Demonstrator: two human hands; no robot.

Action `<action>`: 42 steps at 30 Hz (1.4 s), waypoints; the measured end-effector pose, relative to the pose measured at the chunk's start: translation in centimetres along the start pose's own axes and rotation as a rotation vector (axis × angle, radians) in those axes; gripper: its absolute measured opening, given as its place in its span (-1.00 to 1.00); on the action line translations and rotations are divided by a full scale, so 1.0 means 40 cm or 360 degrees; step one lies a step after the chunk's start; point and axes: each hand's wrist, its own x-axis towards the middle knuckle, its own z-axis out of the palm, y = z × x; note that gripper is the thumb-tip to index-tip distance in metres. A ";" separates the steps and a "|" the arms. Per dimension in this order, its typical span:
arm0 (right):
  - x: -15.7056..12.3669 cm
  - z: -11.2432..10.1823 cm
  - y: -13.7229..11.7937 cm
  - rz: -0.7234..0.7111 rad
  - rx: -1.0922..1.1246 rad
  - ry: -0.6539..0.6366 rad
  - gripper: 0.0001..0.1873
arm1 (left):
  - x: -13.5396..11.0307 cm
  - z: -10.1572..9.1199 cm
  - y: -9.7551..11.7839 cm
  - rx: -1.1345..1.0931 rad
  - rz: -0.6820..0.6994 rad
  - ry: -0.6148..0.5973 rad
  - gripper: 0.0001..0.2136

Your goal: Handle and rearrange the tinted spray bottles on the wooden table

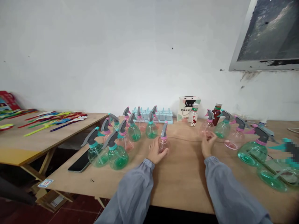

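Pink sprayer (pixel 164 144) upright, nozzle (pixel 166 123) toward wall (pixel 112 56)

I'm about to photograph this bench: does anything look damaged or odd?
Yes: the wall below the window is stained and pitted. One green bottle on the right has a pink collar, while the two front-left green bottles have teal ones.

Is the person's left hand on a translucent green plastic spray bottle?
No, the left hand is against a translucent pink, round plastic spray bottle.
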 end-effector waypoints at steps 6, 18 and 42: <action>-0.186 0.022 -0.160 -0.0254 0.0409 -0.1011 -0.21 | -0.019 0.025 0.046 0.0201 0.0189 -0.0104 -0.12; -0.224 0.048 -0.206 0.0219 0.0758 -0.1109 -0.41 | 0.145 -0.055 -0.001 0.0209 -0.0055 0.0682 -0.55; -0.197 -0.022 -0.242 0.0572 0.1223 -0.1206 -0.29 | 0.019 -0.025 -0.058 0.0661 0.0254 0.0165 -0.55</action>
